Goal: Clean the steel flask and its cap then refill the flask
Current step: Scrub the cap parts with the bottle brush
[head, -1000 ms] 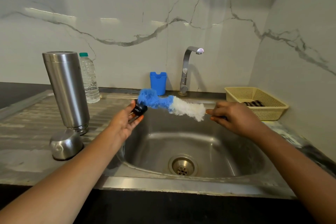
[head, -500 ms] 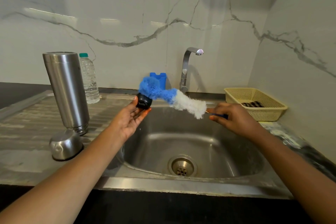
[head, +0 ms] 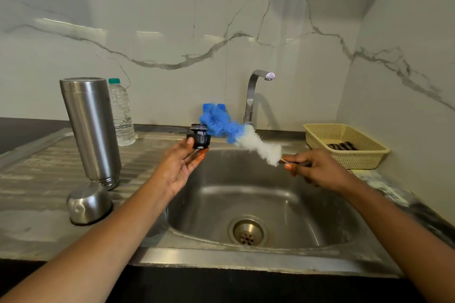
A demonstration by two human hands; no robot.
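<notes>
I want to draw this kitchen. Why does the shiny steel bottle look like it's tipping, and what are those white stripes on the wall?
Head view: the wide-angle lens bends things near the edges, so the steel flask seems to lean; same view: the white stripes on the marble wall are glare, probably lights reflected in glossy tile; the tap throws a soft shadow rightward.

Blue-and-white brush [head: 240,135], black stopper [head: 199,136]

Flask [head: 91,128]: brushed steel with a satin sheen. Steel cup [head: 89,203]: polished, mirror-like. Stopper [head: 199,136]: black matt plastic. Brush [head: 240,135]: fluffy blue and white bristles. Sink [head: 283,204]: brushed steel. Basket [head: 364,155]: perforated cream plastic. Wall [head: 172,19]: glossy marble-look tile.
</notes>
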